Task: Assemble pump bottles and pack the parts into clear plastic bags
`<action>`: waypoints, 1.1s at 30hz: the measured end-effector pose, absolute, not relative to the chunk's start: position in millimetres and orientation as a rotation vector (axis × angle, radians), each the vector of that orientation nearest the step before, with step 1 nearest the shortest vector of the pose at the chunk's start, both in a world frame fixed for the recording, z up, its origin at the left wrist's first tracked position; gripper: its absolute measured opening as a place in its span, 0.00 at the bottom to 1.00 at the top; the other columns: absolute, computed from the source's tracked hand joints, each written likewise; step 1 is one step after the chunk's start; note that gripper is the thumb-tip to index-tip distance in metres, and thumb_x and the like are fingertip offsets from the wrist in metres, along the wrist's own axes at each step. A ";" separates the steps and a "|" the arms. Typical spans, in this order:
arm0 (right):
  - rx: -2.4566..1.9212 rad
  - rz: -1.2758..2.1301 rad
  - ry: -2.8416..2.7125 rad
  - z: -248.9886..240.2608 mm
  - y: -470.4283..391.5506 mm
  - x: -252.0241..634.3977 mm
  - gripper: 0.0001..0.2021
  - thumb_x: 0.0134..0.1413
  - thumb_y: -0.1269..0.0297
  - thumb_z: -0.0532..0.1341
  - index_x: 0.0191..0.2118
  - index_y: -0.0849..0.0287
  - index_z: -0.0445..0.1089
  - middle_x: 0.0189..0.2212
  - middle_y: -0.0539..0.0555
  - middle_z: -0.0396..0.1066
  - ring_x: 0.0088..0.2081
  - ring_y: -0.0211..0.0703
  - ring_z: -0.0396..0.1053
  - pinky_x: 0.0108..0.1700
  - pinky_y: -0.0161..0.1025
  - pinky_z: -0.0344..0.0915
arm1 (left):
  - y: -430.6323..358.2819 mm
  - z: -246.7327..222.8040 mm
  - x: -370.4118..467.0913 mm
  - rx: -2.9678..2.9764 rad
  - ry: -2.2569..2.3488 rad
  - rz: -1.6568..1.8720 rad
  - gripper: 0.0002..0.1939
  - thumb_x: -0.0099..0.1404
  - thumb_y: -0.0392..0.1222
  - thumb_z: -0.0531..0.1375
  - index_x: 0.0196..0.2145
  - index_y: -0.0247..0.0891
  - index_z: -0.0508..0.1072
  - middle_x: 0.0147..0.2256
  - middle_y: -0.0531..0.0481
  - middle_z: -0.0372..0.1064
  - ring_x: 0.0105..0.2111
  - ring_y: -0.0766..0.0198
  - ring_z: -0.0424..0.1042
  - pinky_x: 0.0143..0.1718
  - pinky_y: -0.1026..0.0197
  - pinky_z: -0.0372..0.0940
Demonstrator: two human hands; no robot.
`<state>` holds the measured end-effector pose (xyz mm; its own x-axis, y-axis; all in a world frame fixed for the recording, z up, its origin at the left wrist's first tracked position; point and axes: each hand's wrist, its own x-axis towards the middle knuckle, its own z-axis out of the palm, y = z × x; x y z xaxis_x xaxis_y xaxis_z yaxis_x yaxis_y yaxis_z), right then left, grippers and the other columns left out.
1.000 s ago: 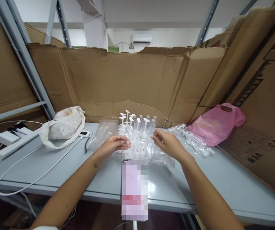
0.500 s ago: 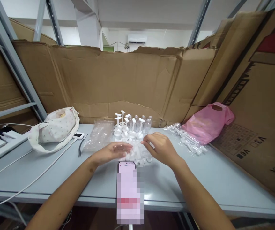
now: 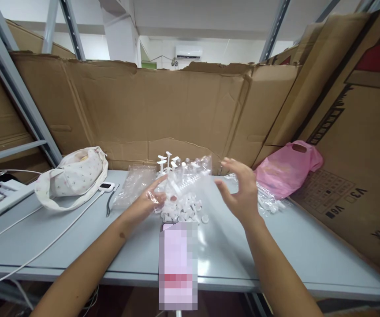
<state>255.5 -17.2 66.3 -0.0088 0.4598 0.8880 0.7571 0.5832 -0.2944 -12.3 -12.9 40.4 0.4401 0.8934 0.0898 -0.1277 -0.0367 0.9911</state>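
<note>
My left hand (image 3: 155,196) holds a clear plastic bag (image 3: 190,178) with white parts visible in or through it, lifted above the table. Right of the bag, my right hand (image 3: 239,189) is raised with thumb and fingers apart and nothing between them. Small white caps (image 3: 183,210) lie in a pile on the table below the bag. White pump tops (image 3: 162,160) stand behind it, and clear bottles there are mostly hidden by the bag. A phone (image 3: 178,264) with a blurred screen stands in front of the pile.
A flat clear plastic bag (image 3: 135,185) and a white cloth bag (image 3: 77,174) lie to the left, with a power strip (image 3: 1,202) and cables. Right are wrapped white parts (image 3: 271,202) and a pink bag (image 3: 287,169). Cardboard (image 3: 163,110) lines the back.
The clear bag has risen in my left hand, showing more of the cap pile. My right hand has moved right and up, away from the bag, and its fingers have spread.
</note>
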 end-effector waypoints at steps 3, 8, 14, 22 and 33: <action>-1.012 0.189 -1.379 54.6 0.5 269.1 0.29 0.49 0.48 0.62 0.56 0.51 0.58 0.57 0.61 0.61 0.56 0.55 0.61 0.55 0.55 0.59 | -6.3 40.6 -18.3 1.239 0.729 1.036 0.36 0.57 0.47 0.64 0.61 0.45 0.57 0.36 0.47 0.72 0.21 0.74 0.55 0.25 0.65 0.50; -0.854 1.238 -1.269 27.5 17.0 247.7 0.28 0.44 0.41 0.62 0.49 0.48 0.63 0.46 0.55 0.69 0.46 0.50 0.71 0.48 0.52 0.68 | -8.0 33.2 -9.5 1.137 0.649 1.015 0.28 0.56 0.46 0.65 0.54 0.43 0.67 0.35 0.48 0.72 0.20 0.76 0.53 0.24 0.66 0.50; -0.749 1.406 -1.042 21.3 18.1 234.7 0.17 0.46 0.47 0.64 0.37 0.52 0.65 0.31 0.49 0.72 0.34 0.42 0.74 0.44 0.46 0.71 | -6.4 34.8 -8.4 1.220 0.721 1.022 0.30 0.55 0.49 0.65 0.54 0.41 0.66 0.35 0.47 0.71 0.20 0.75 0.53 0.24 0.66 0.49; -0.863 1.147 -0.889 31.9 34.9 287.9 0.18 0.42 0.50 0.68 0.37 0.52 0.66 0.26 0.45 0.69 0.26 0.38 0.73 0.33 0.38 0.73 | 0.5 58.8 -58.7 1.752 1.101 1.143 0.26 0.59 0.51 0.60 0.53 0.40 0.67 0.32 0.50 0.72 0.25 0.69 0.59 0.27 0.65 0.53; -0.867 0.907 -0.934 45.1 30.1 306.1 0.19 0.38 0.51 0.69 0.35 0.54 0.67 0.26 0.46 0.72 0.25 0.35 0.71 0.28 0.35 0.73 | 9.9 60.1 -107.0 2.025 1.712 1.280 0.26 0.62 0.52 0.53 0.56 0.43 0.64 0.47 0.46 0.70 0.42 0.56 0.69 0.43 0.57 0.62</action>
